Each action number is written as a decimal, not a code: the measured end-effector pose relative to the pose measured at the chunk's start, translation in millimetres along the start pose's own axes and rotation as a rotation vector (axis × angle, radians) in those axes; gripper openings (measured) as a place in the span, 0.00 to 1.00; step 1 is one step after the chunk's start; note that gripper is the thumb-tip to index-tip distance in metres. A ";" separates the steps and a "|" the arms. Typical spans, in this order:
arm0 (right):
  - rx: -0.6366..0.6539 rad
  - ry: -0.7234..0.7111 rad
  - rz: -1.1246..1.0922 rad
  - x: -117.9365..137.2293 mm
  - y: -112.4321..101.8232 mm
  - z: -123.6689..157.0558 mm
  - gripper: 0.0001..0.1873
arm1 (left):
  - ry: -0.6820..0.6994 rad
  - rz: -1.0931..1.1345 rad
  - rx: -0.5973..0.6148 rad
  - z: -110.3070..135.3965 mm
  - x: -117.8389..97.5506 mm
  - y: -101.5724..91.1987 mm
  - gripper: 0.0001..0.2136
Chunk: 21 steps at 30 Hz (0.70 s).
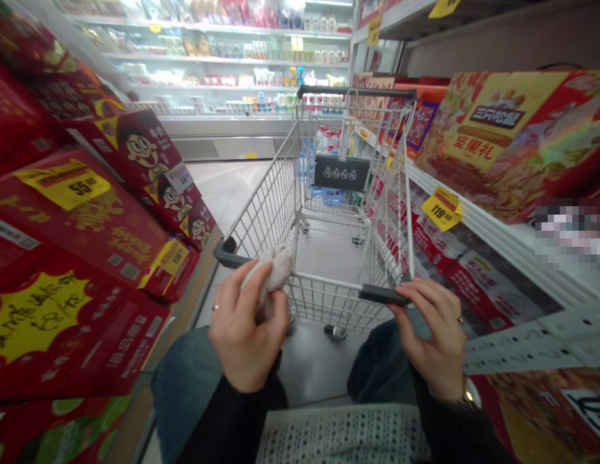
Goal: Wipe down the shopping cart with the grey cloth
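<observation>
A pale crumpled cloth (pixel 273 277) is being clamped by the left hand (pixel 246 325) against the near rail (pixel 323 280) of a wire shopping cart (pixel 265 212), whose black grip (pixel 384 295) is being held by the right hand (pixel 437 335). A yellow "119" tag (pixel 441 208) is being displayed on the shelf edge (pixel 488 241) below a "坚果礼" gift box (pixel 503 145), and a "55" tag (pixel 62 185) on red cartons (pixel 87 258).

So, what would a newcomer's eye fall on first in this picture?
A wire shopping cart fills the centre, the right hand on its handle and the left hand clutching a crumpled pale cloth. Red gift boxes crowd the left shelves, and a big red-and-yellow nut gift box sits at right.
</observation>
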State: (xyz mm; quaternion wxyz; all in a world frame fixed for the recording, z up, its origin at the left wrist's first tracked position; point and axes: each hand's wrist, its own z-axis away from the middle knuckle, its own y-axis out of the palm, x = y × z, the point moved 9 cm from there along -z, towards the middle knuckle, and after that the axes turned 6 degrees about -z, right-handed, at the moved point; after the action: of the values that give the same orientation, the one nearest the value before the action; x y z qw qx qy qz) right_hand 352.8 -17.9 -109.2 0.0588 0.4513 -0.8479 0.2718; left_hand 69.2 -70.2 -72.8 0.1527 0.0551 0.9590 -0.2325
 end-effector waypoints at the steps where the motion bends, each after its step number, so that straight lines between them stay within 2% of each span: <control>1: -0.012 0.009 0.004 -2.0 -1.8 1.0 0.19 | -0.030 -0.033 -0.027 -0.3 11.8 -3.6 0.23; 3: -0.028 0.033 0.008 -5.0 -3.5 2.7 0.18 | -0.059 -0.070 -0.059 0.9 24.0 -7.6 0.23; 5: -0.036 0.054 0.003 -5.7 -3.0 3.9 0.17 | -0.052 -0.063 -0.057 4.5 18.3 -6.4 0.23; 8: -0.057 0.074 0.006 -3.6 -1.0 4.8 0.17 | 0.015 0.044 0.014 15.4 -20.3 4.6 0.22; 12: -0.077 0.065 0.024 -1.2 1.1 4.8 0.18 | 0.215 0.242 0.216 37.8 -89.5 27.3 0.24; 14: -0.075 0.044 0.022 -0.8 1.0 4.0 0.18 | 0.254 0.257 0.211 41.7 -98.0 27.2 0.24; 16: -0.073 0.030 0.017 -0.9 -0.2 3.0 0.19 | 0.210 0.255 0.171 36.7 -80.5 22.4 0.23; 21: -0.088 0.026 0.000 -0.7 -0.9 2.0 0.17 | -0.047 0.017 -0.016 13.0 8.5 1.8 0.27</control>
State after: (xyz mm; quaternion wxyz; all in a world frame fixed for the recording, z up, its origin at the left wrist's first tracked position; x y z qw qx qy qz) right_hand 354.2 -18.8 -110.8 0.0895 0.4448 -0.8583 0.2398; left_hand 64.9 -74.4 -87.3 0.1776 0.0564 0.9564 -0.2248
